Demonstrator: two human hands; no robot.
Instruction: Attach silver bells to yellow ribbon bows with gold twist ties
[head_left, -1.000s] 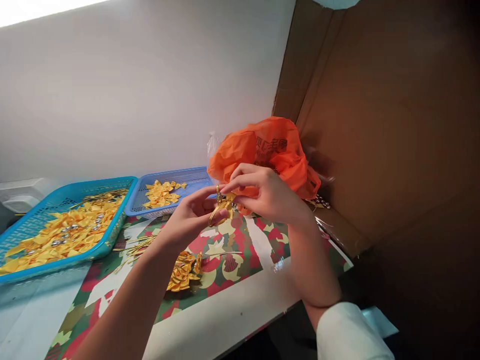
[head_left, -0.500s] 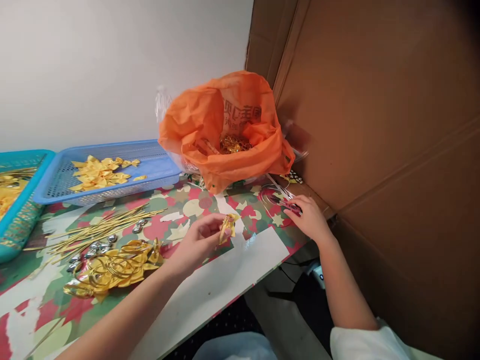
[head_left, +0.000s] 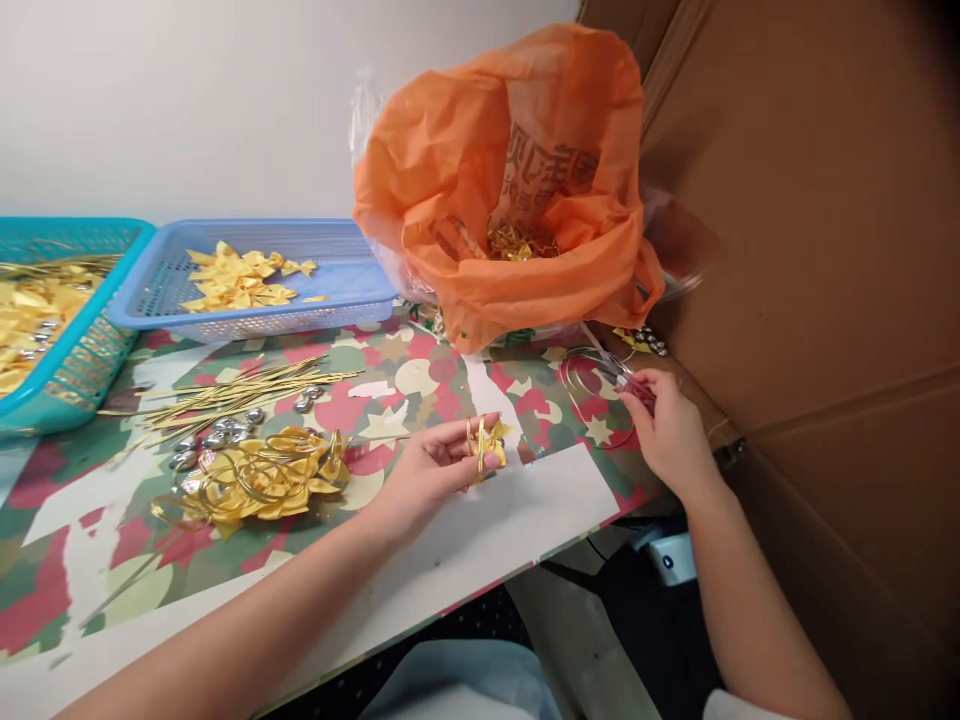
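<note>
My left hand point(head_left: 427, 468) is closed, pinching a small yellow ribbon bow point(head_left: 495, 442) with gold wire loops beside the fingertips, above the white strip of the table. On the right, my right hand point(head_left: 675, 430) grips a red-handled tool that looks like pliers point(head_left: 642, 390); the fingers partly cover it. Its tip points left, over a loose coil of thin silvery wire point(head_left: 576, 385). Left of my left hand lies a pile of yellow bows with gold wire loops point(head_left: 262, 475). Small silver beads point(head_left: 225, 430) and a bundle of straight gold wire ties point(head_left: 247, 393) are behind the pile.
An orange bag point(head_left: 480, 300) holding gold pieces stands at the back. To its left are a blue basket point(head_left: 352, 300) with yellow bows and a teal basket point(head_left: 97, 335) with more bows and gold ties. A large cardboard sheet point(head_left: 810, 250) walls off the right side.
The view has shifted, so the bag and baskets appear higher and farther right. My right hand now has its fingers closed around the tool's handles. The gold loops at my left fingers show more clearly.
</note>
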